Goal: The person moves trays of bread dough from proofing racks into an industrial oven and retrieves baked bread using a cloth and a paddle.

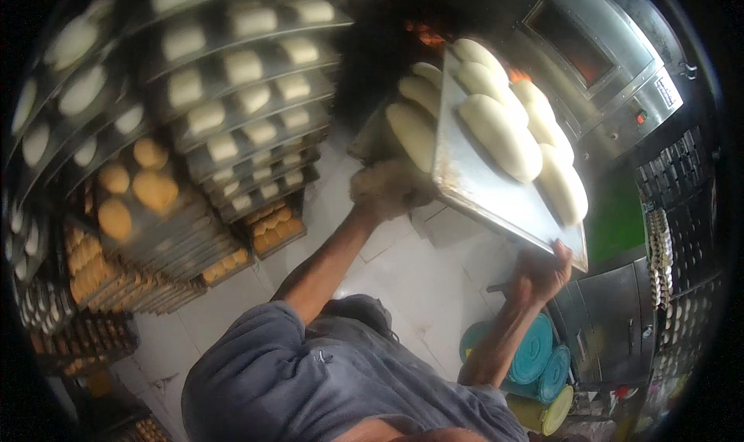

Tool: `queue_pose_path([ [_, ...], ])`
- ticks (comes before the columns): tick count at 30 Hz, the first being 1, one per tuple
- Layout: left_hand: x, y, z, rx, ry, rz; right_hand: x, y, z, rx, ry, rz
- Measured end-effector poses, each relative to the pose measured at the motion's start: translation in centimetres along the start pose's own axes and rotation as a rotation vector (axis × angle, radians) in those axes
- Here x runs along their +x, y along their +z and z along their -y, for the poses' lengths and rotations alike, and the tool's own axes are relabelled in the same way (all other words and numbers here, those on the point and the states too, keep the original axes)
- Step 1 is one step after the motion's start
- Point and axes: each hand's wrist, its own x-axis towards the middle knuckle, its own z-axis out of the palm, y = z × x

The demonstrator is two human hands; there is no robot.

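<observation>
In front of me, a tilted metal baking tray (482,185) carries several long, pale dough loaves (502,138). My right hand (542,273) grips its near right corner, with the thumb over the rim. My left hand (390,189), somewhat blurred, is closed at the near left corner, its fingertips partly hidden. Just left of this tray and partly behind it are more pale dough loaves (411,128), apparently on a second, darker tray (375,137). Whether my left hand also touches that second tray, I cannot tell.
Racks of trays with pale dough pieces (253,98) and browned buns (153,189) stand close on the left. A steel oven (570,43) with a window is at the far right, an orange glow (425,33) beyond. Teal round containers (532,349) sit by my right forearm.
</observation>
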Motion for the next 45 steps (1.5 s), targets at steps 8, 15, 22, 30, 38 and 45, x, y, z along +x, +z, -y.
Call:
queue_pose_path([
  [8,10.5,-0.2,17.0,0.528,-0.152,-0.186,20.9,-3.3,-11.0,0.087,0.16,-0.011],
  [15,22.4,-4.8,17.5,0.773,-1.124,0.262,40.0,-4.7,-20.1,0.197,0.26,0.135],
  [22,28.5,-4.8,25.9,0.931,-1.09,0.037,53.7,-2.1,-28.3,0.289,0.192,0.235],
  [30,33.7,-5.0,33.2,0.991,-1.06,0.007,65.5,-2.4,-36.3,0.169,0.305,-0.016],
  [38,29.3,-4.5,51.0,1.252,-0.9,-0.032,75.1,-4.5,-41.5,0.203,0.392,-0.14],
  [45,34.9,-6.2,44.6,1.042,-1.074,0.091,78.2,-6.1,-39.2,-0.077,0.295,-0.008],
])
